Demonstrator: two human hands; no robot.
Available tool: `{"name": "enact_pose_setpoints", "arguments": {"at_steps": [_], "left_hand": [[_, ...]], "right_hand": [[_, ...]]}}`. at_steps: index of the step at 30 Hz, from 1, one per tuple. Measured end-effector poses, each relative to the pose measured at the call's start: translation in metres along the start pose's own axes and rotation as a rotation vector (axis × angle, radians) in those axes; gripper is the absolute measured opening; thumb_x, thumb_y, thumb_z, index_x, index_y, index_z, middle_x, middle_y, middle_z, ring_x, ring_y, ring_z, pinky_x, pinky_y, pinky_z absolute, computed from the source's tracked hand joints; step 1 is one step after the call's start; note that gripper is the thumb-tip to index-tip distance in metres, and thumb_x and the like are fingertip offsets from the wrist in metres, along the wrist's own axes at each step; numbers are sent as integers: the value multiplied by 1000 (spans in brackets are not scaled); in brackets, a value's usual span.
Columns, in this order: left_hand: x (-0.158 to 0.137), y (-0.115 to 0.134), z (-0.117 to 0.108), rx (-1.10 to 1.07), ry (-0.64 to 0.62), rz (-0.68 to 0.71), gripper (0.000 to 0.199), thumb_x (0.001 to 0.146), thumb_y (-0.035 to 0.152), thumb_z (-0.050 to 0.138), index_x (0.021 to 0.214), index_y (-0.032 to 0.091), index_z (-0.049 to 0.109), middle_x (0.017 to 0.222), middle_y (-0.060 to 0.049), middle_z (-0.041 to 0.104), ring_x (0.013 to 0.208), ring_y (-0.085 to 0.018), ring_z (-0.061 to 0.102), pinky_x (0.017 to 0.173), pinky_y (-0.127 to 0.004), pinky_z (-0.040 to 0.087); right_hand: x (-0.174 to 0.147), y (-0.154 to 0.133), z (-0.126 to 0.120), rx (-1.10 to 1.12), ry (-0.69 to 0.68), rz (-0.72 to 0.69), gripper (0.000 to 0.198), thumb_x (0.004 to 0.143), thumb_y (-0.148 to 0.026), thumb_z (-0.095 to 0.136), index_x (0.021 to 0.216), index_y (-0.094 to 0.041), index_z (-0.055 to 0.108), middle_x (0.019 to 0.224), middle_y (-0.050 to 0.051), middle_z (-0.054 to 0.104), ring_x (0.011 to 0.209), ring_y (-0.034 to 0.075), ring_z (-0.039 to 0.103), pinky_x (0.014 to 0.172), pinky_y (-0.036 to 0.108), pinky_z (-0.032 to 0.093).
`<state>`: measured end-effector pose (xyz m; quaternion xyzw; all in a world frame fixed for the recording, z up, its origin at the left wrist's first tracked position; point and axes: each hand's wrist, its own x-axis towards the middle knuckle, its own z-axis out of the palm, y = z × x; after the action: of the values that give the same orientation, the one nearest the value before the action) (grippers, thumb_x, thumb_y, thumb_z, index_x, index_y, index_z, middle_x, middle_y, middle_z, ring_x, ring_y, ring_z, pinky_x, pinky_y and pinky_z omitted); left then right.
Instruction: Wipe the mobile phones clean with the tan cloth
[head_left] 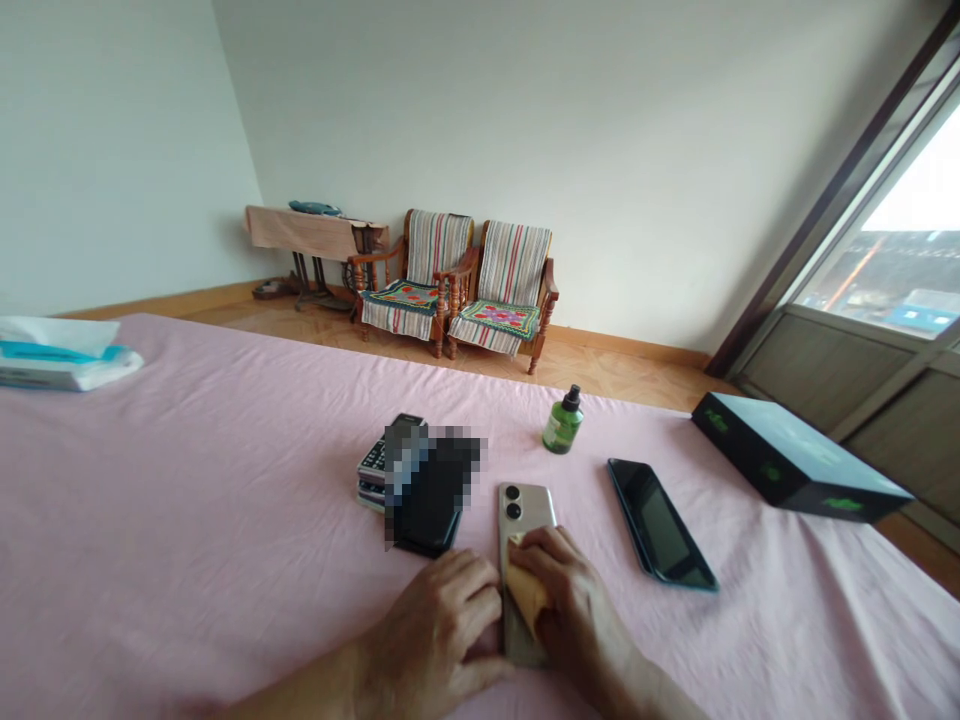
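Note:
A light gold smartphone (534,503) lies back side up on the pink cloth, its two round camera lenses towards the far end. My left hand (442,620) grips its left edge, fingers curled and thumb at the lower end. In my right hand (574,595) a yellow cloth (527,595) is bunched and pressed against the phone's back. Left of the phone are a keypad phone (373,458) on top of a small stack and a black phone (431,525), both partly pixelated. A dark tablet-like device (660,525) lies to the right.
A green spray bottle (562,425) with a black top stands beyond the phone. At the far right sits a black box (795,460). A tissue pack (67,360) lies at the left edge of the pink tablecloth (225,480). Two wooden chairs (499,320) stand by the wall.

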<state>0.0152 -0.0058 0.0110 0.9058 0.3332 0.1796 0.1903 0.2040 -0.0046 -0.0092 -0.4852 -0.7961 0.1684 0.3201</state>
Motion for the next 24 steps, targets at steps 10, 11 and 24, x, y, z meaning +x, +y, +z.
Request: {"name": "enact_pose_setpoints", "arguments": {"at_steps": [10,11,24], "left_hand": [[1,0,-3,23,-11,16,32,69,33,83,82,18,58,97,-2,60,94,-22,55,84,-34,45],[1,0,-4,17,-9,13,33,68,33,84,82,18,58,97,-2,60,94,-22,55,85,-34,45],[3,-1,-8,5,-5,39,29,68,29,75,84,18,54,90,-4,57,88,-24,52,81,-36,43]], "right_hand": [[22,10,10,53,77,-49,59,53,9,40,100,-18,66,95,7,60,93,22,54,81,33,46],[20,8,9,57,73,-48,59,53,9,41,99,-19,66,95,7,60,92,22,54,81,33,46],[-29,-3,11,102,-37,-187,50,59,0,56,102,-23,64,95,6,63,86,23,59,74,31,51]]}}
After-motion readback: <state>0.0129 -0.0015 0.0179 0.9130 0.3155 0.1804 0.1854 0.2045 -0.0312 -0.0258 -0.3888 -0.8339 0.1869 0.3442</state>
